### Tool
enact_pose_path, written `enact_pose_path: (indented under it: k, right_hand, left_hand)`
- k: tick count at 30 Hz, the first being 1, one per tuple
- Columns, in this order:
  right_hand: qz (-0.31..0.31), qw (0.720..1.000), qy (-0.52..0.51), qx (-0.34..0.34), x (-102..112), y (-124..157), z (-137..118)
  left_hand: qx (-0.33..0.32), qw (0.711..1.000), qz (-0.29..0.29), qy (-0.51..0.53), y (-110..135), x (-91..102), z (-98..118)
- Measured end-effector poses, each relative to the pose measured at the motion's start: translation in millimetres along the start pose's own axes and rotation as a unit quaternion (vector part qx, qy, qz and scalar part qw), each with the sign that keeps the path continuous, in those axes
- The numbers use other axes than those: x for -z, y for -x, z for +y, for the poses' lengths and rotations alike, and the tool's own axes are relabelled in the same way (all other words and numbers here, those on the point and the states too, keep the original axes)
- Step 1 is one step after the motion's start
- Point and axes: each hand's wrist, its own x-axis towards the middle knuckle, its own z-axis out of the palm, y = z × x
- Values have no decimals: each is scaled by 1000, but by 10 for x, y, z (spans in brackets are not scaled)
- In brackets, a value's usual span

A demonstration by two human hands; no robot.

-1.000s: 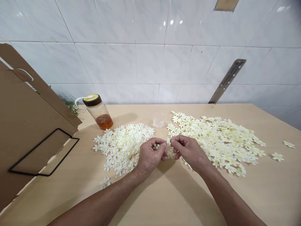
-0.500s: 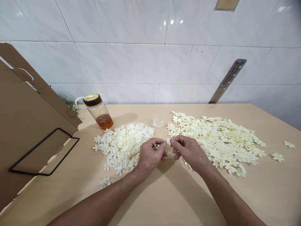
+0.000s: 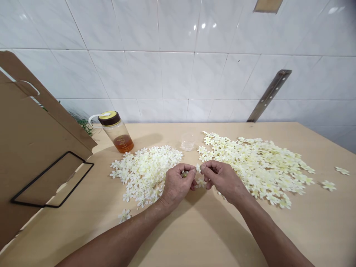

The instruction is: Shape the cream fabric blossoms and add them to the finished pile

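My left hand (image 3: 178, 182) is closed in a pinch, thumb against forefinger; what sits at its fingertips is too small to make out. Part of a flower (image 3: 184, 173) shows through the loop of those fingers. Facing it, my right hand (image 3: 221, 179) pinches a small white artificial flower (image 3: 198, 168) by its edge, the fingertips of both hands nearly meeting. Another loose flower (image 3: 200, 183) shows below and between the hands. A heap of white flowers (image 3: 150, 167) lies beside my left hand, and a wider spread of yellowish-white flowers (image 3: 256, 163) lies beyond my right hand.
A small clear plastic cup (image 3: 188, 142) stands behind the hands. At the back left is a bottle (image 3: 116, 133) of amber liquid. A cardboard box (image 3: 36, 137) and a black wire frame (image 3: 55, 181) occupy the left side. A tiled wall (image 3: 178, 74) borders the table.
My right fingertips and the flower in them have shifted very slightly left, closer to my left fingertips. Everything else stays in place.
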Motion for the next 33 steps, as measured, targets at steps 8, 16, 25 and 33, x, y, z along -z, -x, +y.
enact_pose_path:
  k: [8, 16, 25, 33]
  right_hand:
    - [19, 998, 59, 3, -10, 6, -29]
    - [76, 987, 130, 53, -8, -18, 44]
    - [205, 940, 154, 224, -65, 82, -13]
    - [92, 935, 210, 270, -99, 62, 40]
  left_hand:
    - [38, 999, -12, 22, -40, -17, -4]
    - [42, 999, -12, 29, -34, -21, -7]
    - [25, 1000, -3, 19, -54, 12, -8]
    - [43, 998, -1, 39, -86, 13, 6]
